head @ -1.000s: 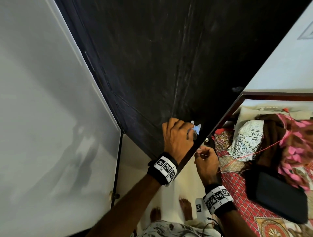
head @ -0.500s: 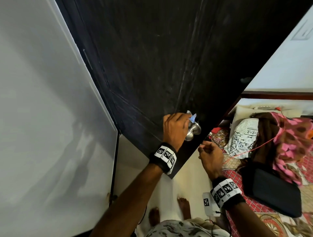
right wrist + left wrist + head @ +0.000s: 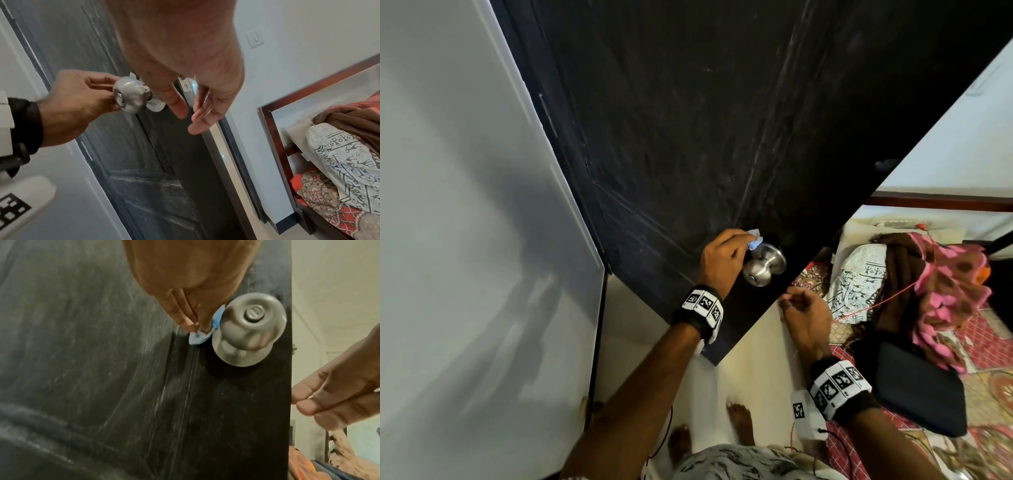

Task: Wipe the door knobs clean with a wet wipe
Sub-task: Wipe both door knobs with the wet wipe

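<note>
our left hand pinches a blue wipe against the base of the steel knob, while our right hand hangs relaxed, fingers loosely spread, holding nothing, by the door edge.

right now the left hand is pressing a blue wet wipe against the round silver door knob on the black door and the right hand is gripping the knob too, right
Not quite. The right hand is open and off the round silver door knob, near the black door edge, per the right wrist view. The left hand does press the blue wet wipe against it.
</note>
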Available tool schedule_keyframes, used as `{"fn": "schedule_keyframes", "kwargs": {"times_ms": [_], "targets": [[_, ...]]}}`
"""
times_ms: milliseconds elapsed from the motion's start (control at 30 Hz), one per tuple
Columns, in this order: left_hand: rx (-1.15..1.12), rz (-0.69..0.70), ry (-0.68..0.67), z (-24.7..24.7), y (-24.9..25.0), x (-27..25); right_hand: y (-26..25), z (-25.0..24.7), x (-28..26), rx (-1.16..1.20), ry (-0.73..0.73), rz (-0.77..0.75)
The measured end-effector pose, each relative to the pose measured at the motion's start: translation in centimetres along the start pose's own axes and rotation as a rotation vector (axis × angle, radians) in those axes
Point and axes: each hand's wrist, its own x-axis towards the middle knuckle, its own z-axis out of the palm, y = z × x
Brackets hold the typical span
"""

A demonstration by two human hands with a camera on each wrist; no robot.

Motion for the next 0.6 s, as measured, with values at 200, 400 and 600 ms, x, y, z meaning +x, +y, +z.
{"fn": "schedule_keyframes", "kwargs": {"times_ms": [200,400,600], "targets": [[-0.126,-0.272,0.084,1.2,-1.0,-1.1,-0.7,-1.2,1.1,0.012,-0.065,-0.014],[-0.221,-0.584,0.063,3.5,-1.5,-3.8,-1.4,-1.5,1.3,0.046,-0.114,0.019],[-0.444,-0.886,0.113,5.0,0.1,-4.5,-2.0,-2.2,0.8,0.145,-0.156,0.087]]}}
